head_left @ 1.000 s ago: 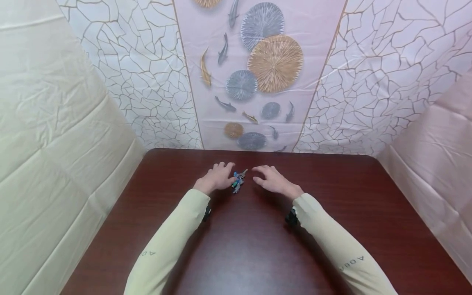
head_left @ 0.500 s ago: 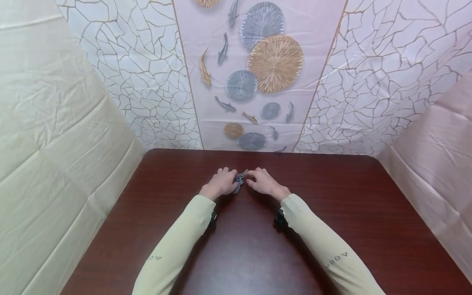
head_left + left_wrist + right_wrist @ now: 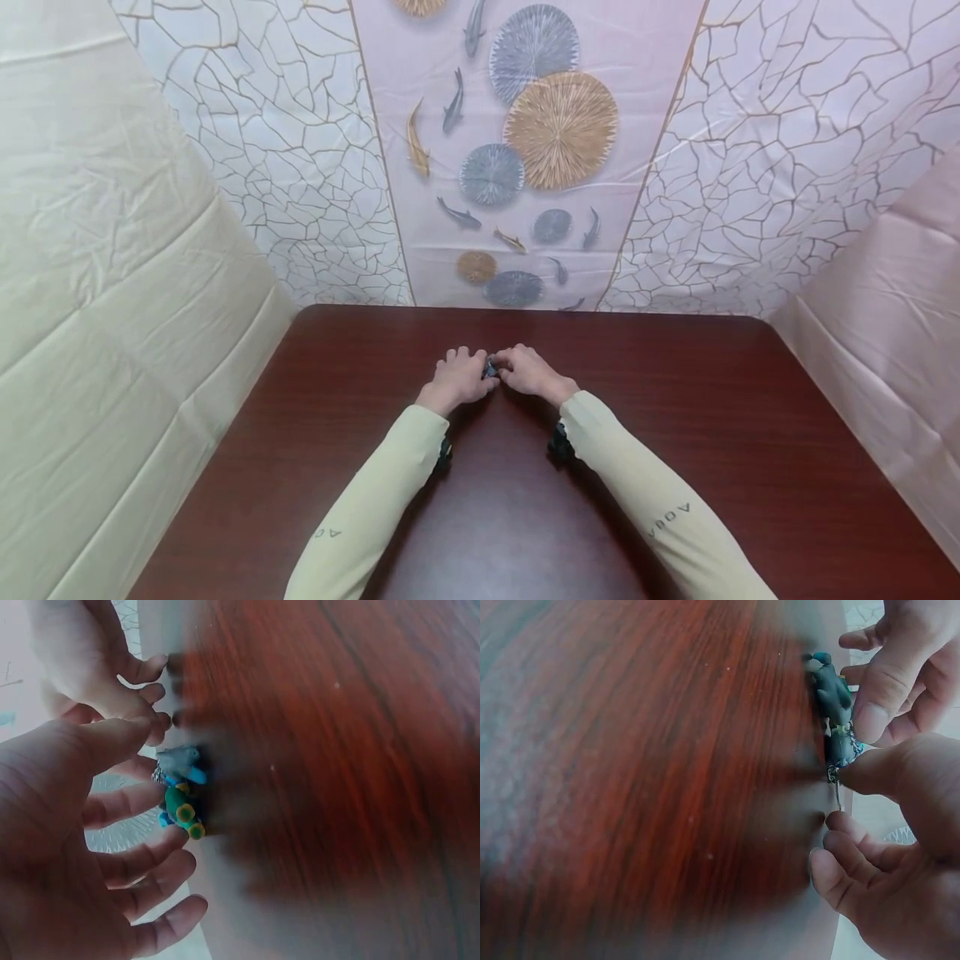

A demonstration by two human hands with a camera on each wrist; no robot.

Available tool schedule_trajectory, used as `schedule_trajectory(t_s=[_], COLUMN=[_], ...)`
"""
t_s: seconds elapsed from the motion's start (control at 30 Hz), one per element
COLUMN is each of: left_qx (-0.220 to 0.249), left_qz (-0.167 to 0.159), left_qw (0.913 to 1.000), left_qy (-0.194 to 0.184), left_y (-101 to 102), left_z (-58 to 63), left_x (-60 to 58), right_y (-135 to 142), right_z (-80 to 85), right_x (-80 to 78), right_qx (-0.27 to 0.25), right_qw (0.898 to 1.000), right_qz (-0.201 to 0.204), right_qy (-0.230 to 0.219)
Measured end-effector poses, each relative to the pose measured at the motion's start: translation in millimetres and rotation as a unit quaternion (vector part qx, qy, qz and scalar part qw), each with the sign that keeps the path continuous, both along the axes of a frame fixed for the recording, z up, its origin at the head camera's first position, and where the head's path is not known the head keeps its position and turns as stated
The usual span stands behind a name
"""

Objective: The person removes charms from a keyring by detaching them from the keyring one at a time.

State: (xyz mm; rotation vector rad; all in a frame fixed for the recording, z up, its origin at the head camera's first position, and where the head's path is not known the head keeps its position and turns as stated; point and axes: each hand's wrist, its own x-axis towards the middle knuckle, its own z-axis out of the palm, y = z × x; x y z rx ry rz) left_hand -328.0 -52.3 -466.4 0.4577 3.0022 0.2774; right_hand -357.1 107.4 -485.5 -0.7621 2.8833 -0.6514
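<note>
Close together near the table's far edge, both hands surround a bunch of keys with small toy charms (image 3: 491, 367). A grey charm (image 3: 180, 761) and a green one with yellow feet (image 3: 181, 808) show in the left wrist view. My left hand (image 3: 459, 379) has thumb and index on either side of the charms, its other fingers spread. My right hand (image 3: 528, 372) has its thumb at the ring end, with curled fingertips at the tip of a thin metal key (image 3: 838, 796). In the head view, fingers cover most of the bunch.
The dark red-brown wooden table (image 3: 480, 517) stretches toward me. Behind it hangs a patterned cloth (image 3: 510, 208) with fish and round motifs. Pale cloth (image 3: 112, 292) drapes the left side, and another drape (image 3: 892, 308) the right.
Both hands have come inward from either side, the right hand moving left to the keys. Thumbs and fingers have closed around the bunch, which is now mostly covered.
</note>
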Motion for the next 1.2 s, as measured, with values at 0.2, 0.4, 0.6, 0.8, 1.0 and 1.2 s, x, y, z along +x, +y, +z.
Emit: schedule_trajectory(t_s=[0.2,0.4,0.6,0.8,1.0,1.2], left_qx=[-0.005,-0.005,-0.004,-0.013,-0.009,0.010], left_qz=[0.023,0.031,0.029,0.029,0.030,0.031], left_qw=[0.9997,0.9995,0.9996,0.9995,0.9995,0.9994], left_qy=[0.010,0.006,0.002,0.001,0.003,0.004], left_y=[3,4,2,1,2,0], left_z=[-5.5,-5.9,-4.4,-3.6,-2.3,-0.3], left_x=[0.3,1.1,3.5,3.9,6.3,7.1], right_y=[-4,-6,-7,-3,3,5], right_z=[-1.1,-3.0,-3.9,-5.5,-7.7,-5.4], right_x=[-1.2,-3.0,-3.5,-2.2,2.3,9.5], right_qx=[-0.002,0.001,-0.008,-0.006,-0.028,-0.076], right_qw=[1.000,1.000,1.000,1.000,0.998,0.996], right_qz=[0.004,-0.008,-0.005,0.018,0.037,0.020], right_qy=[0.001,-0.003,-0.012,0.016,0.050,0.049])
